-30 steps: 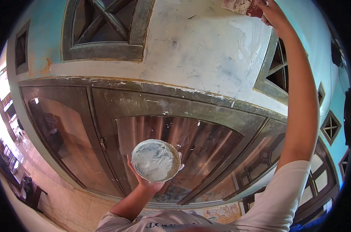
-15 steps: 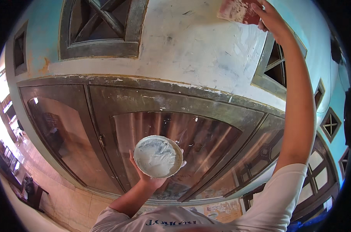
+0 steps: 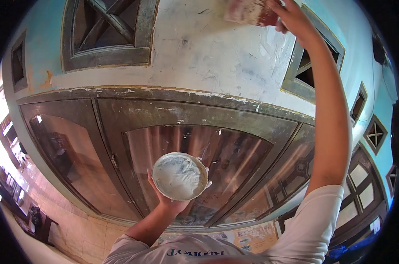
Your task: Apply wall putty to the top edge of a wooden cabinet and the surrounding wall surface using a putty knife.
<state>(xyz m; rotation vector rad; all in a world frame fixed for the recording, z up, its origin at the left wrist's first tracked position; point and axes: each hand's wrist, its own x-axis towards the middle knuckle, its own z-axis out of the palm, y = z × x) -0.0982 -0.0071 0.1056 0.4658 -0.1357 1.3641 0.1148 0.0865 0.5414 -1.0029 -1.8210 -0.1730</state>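
Head view: wall (image 3: 228, 50) looks largely whitened, grey patches (image 3: 208, 76) left; fingers of the right hand (image 3: 293, 20) grip a scraper (image 3: 251, 12), those of the left hand (image 3: 173, 205) a bowl (image 3: 203, 179) of paste (image 3: 178, 179).

The left hand (image 3: 175, 206) holds a tub (image 3: 203, 179) of white paste (image 3: 178, 179). The right hand (image 3: 295, 20) grips a scraper (image 3: 251, 12) above the doorframe's (image 3: 164, 94) top edge.

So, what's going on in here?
A person's left hand holds a round tub of white paste from below, in front of a brown glazed door. The right hand is raised, its fingers gripping a reddish, paste-smeared spreader up by the patchy white wall. Whether the spreader touches the wall is hard to tell.
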